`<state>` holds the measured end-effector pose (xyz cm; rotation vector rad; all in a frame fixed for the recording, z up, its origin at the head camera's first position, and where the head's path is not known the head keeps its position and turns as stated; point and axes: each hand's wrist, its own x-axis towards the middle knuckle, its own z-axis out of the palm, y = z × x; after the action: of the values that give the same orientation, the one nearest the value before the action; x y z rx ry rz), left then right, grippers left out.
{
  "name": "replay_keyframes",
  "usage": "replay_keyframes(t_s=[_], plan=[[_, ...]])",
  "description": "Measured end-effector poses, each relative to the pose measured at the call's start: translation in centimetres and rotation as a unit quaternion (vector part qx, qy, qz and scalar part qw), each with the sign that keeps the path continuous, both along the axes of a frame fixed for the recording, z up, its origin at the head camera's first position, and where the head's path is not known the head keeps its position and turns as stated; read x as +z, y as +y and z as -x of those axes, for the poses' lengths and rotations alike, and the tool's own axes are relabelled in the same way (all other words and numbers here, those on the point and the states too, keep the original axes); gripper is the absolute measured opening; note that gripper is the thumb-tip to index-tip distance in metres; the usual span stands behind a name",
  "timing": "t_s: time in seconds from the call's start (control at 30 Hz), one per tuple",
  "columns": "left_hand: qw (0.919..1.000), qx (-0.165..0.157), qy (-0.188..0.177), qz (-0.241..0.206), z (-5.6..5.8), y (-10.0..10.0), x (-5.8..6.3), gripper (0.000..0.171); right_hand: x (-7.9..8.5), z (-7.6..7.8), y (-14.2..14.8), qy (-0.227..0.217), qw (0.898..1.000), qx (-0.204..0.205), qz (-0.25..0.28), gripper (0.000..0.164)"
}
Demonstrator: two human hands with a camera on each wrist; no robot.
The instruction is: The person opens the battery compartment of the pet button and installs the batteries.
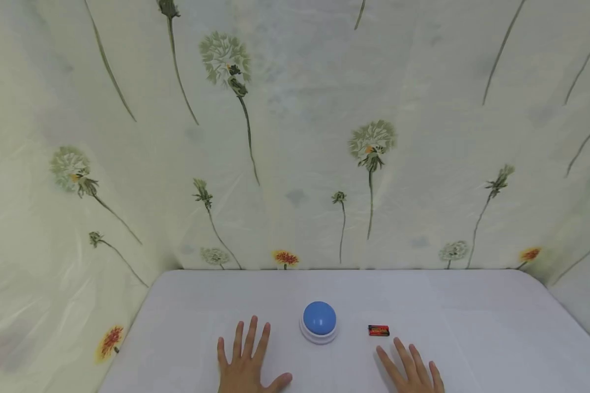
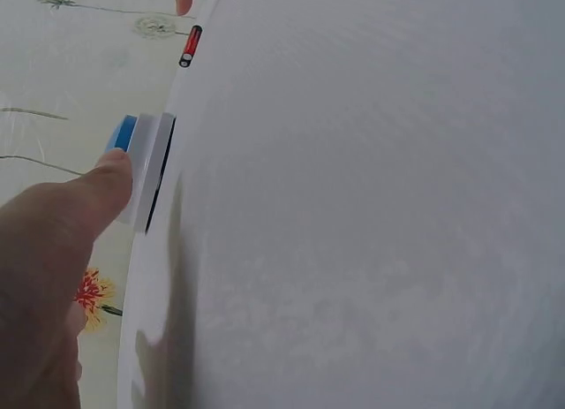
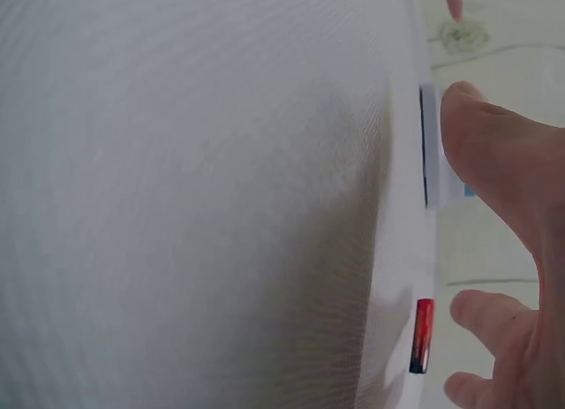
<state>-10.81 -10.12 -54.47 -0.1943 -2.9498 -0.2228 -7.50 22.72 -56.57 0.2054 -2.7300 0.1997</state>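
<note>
A round push button [image 1: 319, 318] with a blue dome and a white base sits on the white table. To its right lie red-and-black batteries [image 1: 378, 331], a small pair side by side. My left hand [image 1: 243, 368] is at the lower left of the button with its fingers spread and holds nothing. In the left wrist view, the thumb [image 2: 97, 184] overlaps the button [image 2: 146, 166]. Just below the batteries, my right hand [image 1: 412, 371] has its fingers extended and apart, also holding nothing. The right wrist view shows a battery [image 3: 422, 337] near its fingertips [image 3: 468, 305].
The white tabletop [image 1: 201, 300] has rounded far corners. Behind it and along both sides hangs a pale curtain [image 1: 300, 136] printed with dandelions, meeting the table's back edge.
</note>
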Motion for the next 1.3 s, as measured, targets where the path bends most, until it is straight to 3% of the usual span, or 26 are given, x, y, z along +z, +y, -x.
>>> replay_keyframes(t_s=[0.3,0.47,0.6,0.77,0.97,1.17,1.3], plan=[[0.9969,-0.028,-0.06,-0.043,0.6,0.3,0.0,0.096,0.8,0.2,0.2,-0.065,0.998,-0.001,0.013,0.088],[0.988,-0.076,-0.057,-0.122,1.4,1.2,0.7,0.089,1.3,0.6,-0.1,-0.089,0.995,0.02,0.041,0.088],[0.9798,-0.11,-0.046,-0.16,2.1,2.2,1.0,0.087,1.7,1.2,-0.7,-0.09,0.991,0.064,0.073,0.077],[0.976,-0.132,-0.021,-0.172,3.1,3.2,0.6,0.087,2.3,1.9,-1.8,-0.137,0.976,0.098,0.138,0.068],[0.9768,-0.136,-0.011,-0.165,3.9,3.9,0.0,0.088,2.4,2.0,-2.8,-0.137,0.968,0.149,0.149,0.064],[0.9779,-0.129,-0.011,-0.164,4.3,4.5,-0.1,0.089,3.8,2.5,-3.8,-0.257,0.938,0.141,0.186,0.071],[0.976,-0.134,-0.001,-0.171,4.7,4.9,-0.1,0.089,4.0,3.2,-4.6,-0.276,0.929,0.139,0.203,0.071]])
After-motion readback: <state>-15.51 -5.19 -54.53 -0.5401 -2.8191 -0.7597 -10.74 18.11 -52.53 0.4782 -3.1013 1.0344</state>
